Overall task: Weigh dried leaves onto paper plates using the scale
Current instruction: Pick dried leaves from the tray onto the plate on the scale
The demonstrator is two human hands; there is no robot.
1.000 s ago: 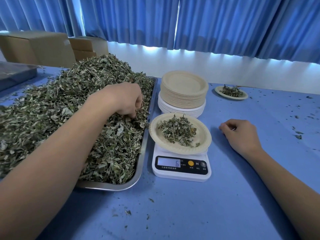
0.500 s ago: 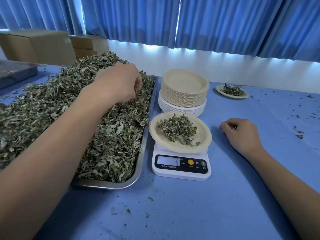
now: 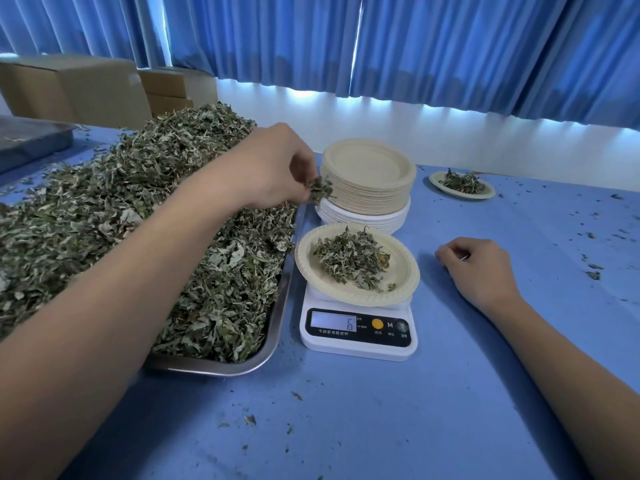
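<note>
On the blue table (image 3: 381, 427), centre: one white digital kitchen scale (image 3: 358, 337), display reading 6, with an orange button to the right of the display.

Item on the scale: one beige paper plate (image 3: 401, 282), sitting flat and overhanging the platform, holding a small mound of dried leaves (image 3: 351, 259).

Left of the scale, just beside it: one steel tray (image 3: 277, 327), heaped above its rim with a bulk pile of leaves (image 3: 121, 216).

Left hand (image 3: 273, 164): raised over the tray's right edge, fingertips pointing down and closed together on a pinch of leaves (image 3: 320, 190), which hangs in front of the plate stack and above the plate on the scale.

Right hand (image 3: 481, 268): resting on the table to the right of the scale, apart from it, fingers loosely curled under, holding nothing that shows.

Behind the scale: one stack of beige plates (image 3: 369, 174) set on a lower stack of white plates (image 3: 363, 216).

Far right of the stacks, well apart: one filled plate (image 3: 485, 195) carrying leaves.

Table surface: loose leaf crumbs scattered at front and at right.

Far left: cardboard boxes (image 3: 76, 88) and part of a dark tray (image 3: 31, 140).

Rear: blue curtains (image 3: 450, 46) above a white wall.
</note>
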